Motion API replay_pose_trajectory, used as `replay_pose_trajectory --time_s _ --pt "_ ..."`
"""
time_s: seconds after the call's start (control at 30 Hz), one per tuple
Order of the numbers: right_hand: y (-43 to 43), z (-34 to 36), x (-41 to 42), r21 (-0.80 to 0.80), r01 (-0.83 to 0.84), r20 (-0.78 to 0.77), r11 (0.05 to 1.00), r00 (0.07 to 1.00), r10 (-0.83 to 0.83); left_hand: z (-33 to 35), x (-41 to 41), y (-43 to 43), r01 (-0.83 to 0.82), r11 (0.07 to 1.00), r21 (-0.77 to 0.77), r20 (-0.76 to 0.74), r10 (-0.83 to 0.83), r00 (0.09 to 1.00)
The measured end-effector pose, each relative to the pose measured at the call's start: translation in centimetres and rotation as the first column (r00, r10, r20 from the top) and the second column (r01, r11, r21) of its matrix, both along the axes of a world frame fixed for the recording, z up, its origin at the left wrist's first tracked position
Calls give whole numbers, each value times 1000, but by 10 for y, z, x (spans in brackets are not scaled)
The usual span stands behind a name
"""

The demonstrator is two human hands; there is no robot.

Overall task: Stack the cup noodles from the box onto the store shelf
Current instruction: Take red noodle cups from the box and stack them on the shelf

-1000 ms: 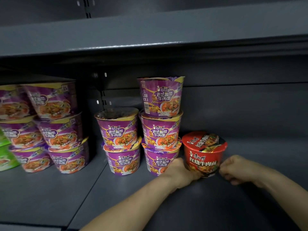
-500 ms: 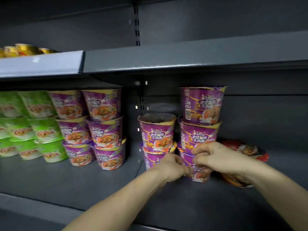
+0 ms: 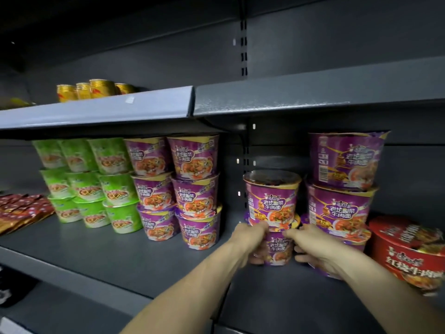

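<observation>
On the grey shelf (image 3: 149, 256) a short stack of two purple noodle cups stands mid-right. My left hand (image 3: 252, 239) and my right hand (image 3: 310, 244) clasp the bottom purple cup (image 3: 279, 247) from either side. A second purple cup (image 3: 272, 198) rests on top of it. Right of this, a taller stack of purple cups (image 3: 342, 191) rises three high. A red noodle cup (image 3: 407, 251) stands alone at the far right. The box is out of view.
Further left stand two more three-high purple stacks (image 3: 178, 189) and green cup stacks (image 3: 89, 182). Red packets (image 3: 21, 210) lie at the far left. The upper shelf (image 3: 289, 97) hangs close above the cups and carries gold cans (image 3: 96, 89).
Both hands left the red cup and shifted left, first past the taller purple stack, then onto the bottom cup of the two-high stack. My head turned left and upward, revealing green cups and cans.
</observation>
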State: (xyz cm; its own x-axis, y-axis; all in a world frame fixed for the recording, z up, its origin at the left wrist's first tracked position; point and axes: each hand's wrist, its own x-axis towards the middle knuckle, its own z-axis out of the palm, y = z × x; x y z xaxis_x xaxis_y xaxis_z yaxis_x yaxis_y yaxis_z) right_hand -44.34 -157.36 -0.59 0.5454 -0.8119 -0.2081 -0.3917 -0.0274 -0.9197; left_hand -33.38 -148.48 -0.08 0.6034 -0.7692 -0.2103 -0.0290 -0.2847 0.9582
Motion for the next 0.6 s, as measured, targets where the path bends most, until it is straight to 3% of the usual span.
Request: replay_pose_trajectory --time_s 0.1,0.33,0.6 --pt "2 -4 8 81 8 57 997 998 -12 3 7 0 -60 998 -21 -67 59 996" --pt "7 -10 14 19 53 6 998 999 -54 0 10 -8 -125 992 -6 -132 123 984" --pt "15 -10 21 -9 11 16 1000 1000 -11 -2 17 -6 -195 980 -39 -88 191 978"
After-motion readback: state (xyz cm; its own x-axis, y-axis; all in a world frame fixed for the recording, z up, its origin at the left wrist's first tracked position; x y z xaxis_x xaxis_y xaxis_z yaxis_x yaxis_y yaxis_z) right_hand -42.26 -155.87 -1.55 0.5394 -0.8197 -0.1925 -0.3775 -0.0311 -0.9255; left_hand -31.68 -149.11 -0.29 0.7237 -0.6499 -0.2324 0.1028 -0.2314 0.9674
